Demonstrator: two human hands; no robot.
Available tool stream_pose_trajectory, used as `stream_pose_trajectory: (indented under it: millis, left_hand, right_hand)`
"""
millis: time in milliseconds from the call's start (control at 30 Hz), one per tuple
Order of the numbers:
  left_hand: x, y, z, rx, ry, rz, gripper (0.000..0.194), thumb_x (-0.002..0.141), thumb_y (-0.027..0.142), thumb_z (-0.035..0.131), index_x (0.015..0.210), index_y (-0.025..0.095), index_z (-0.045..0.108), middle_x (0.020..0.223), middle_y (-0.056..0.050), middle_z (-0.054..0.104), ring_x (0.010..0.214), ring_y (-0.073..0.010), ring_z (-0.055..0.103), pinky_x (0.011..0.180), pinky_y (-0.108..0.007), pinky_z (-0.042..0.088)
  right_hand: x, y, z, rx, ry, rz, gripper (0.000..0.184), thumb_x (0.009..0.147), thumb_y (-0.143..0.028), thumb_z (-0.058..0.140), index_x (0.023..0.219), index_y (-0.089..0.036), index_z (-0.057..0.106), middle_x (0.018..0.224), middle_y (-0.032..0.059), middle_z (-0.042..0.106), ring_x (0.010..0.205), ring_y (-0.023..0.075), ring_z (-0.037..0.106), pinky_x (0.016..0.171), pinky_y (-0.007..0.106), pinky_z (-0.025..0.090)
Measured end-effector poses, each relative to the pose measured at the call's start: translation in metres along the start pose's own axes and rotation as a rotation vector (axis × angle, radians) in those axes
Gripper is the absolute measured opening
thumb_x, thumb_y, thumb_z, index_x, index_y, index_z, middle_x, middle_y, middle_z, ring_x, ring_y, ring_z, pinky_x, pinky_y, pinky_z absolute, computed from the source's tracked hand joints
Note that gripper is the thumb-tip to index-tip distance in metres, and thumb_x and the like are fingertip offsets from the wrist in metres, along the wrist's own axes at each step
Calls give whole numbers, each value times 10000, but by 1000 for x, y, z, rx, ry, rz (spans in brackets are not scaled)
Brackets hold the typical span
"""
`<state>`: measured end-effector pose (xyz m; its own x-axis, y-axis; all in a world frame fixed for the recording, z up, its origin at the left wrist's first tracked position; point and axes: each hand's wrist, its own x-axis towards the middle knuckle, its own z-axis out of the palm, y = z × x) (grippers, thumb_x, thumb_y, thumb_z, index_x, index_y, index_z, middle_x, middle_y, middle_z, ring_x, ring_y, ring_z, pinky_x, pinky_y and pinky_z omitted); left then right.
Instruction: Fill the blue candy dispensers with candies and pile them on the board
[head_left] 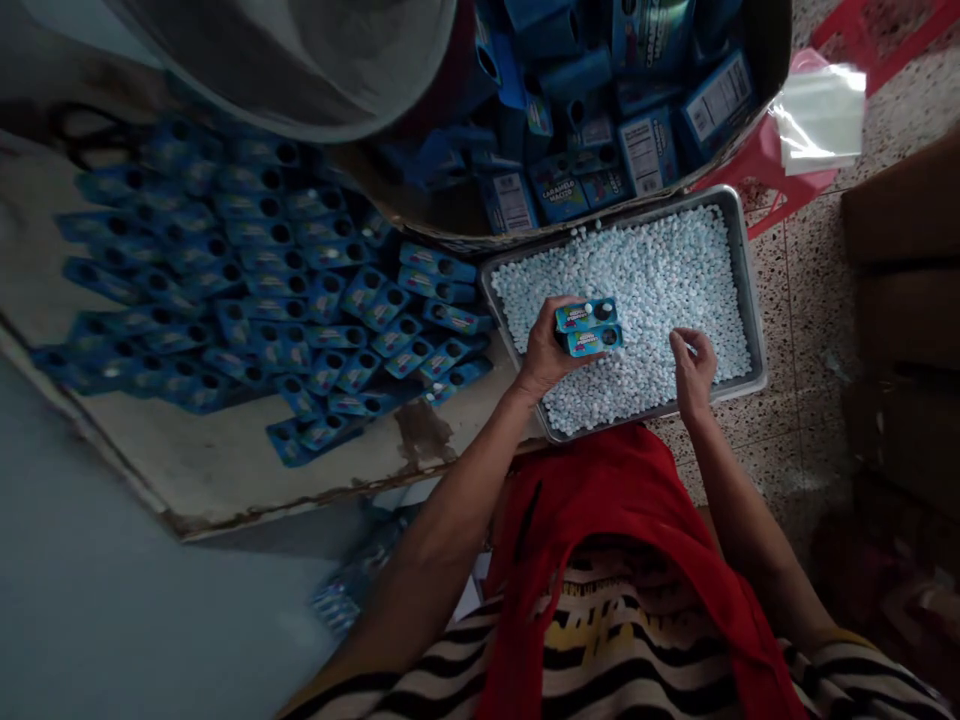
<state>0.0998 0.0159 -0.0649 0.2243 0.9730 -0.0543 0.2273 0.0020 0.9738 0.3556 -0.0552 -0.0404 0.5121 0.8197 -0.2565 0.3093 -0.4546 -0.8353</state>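
My left hand (546, 348) is wrapped round two small blue candy boxes (586, 341), held side by side above the tray. Each box has a round hole in its top, and a pale candy sits by the hole of the farther one. Beneath them, a metal tray (753, 310) is filled with small white and pale blue round candies (660, 260). My right hand (696, 372) hovers over the tray's right part, its fingers curled in toward the thumb. Whatever lies inside those fingers is too small or hidden to make out.
Many similar blue boxes (277, 260) stand packed on the table (225, 470) at left. A large carton (465, 238) of blue boxes is behind the tray, near a big round metal vessel (300, 60). Right are a red plastic stool (795, 190) and brown cartons (900, 310).
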Motion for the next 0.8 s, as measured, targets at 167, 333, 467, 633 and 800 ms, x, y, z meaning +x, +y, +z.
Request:
stream_pose_trajectory:
  millis: [167, 333, 467, 633, 800]
  left_hand:
    - [-54, -17, -15, -155, 87, -147, 977, 547, 532, 1063, 1339, 263, 557, 1311, -90, 698, 1157, -273, 728, 1020, -429, 617]
    - [-92, -32, -24, -298, 42, -303, 1031, 417, 489, 1104, 1261, 265, 555, 1328, -101, 701, 1213, -296, 717, 1077, -467, 601]
    - [-94, -36, -18, -441, 78, -433, 1056, 423, 539, 1086, 1282, 268, 536, 1206, -67, 716, 1083, -266, 744, 937, -398, 645]
    - [-82, -21, -26, -371, 208, -558, 611, 656, 521, 977, 1081, 217, 660, 957, -6, 732, 867, -202, 732, 798, -319, 616]
    - [-44, 1, -47, -281, 102, -277, 578, 660, 471, 1003, 1078, 229, 685, 1189, -66, 781, 1180, -279, 745, 1069, -429, 585]
  right_hand:
    - [8, 0, 4, -240, -190, -239, 342, 966, -564, 692, 1083, -251, 765, 1198, 105, 722, 1203, 286, 658, 1047, 491, 548]
    - [7, -2, 23, -510, -272, -403, 450, 1019, -535, 618, 1345, -229, 675, 1313, 143, 702, 1263, 310, 615, 1134, 522, 505]
    - [7, -11, 56, -782, -348, -474, 692, 1000, -568, 633, 1576, -203, 519, 1667, 206, 459, 1524, 391, 424, 1231, 579, 401]
    - [38, -25, 92, -662, -425, -298, 475, 949, -438, 650, 1341, -169, 653, 1309, 201, 688, 1243, 367, 620, 1072, 518, 496]
    - [62, -42, 80, 249, -441, 312, 381, 776, -609, 714, 882, -261, 602, 674, -16, 567, 631, 167, 515, 588, 291, 438]
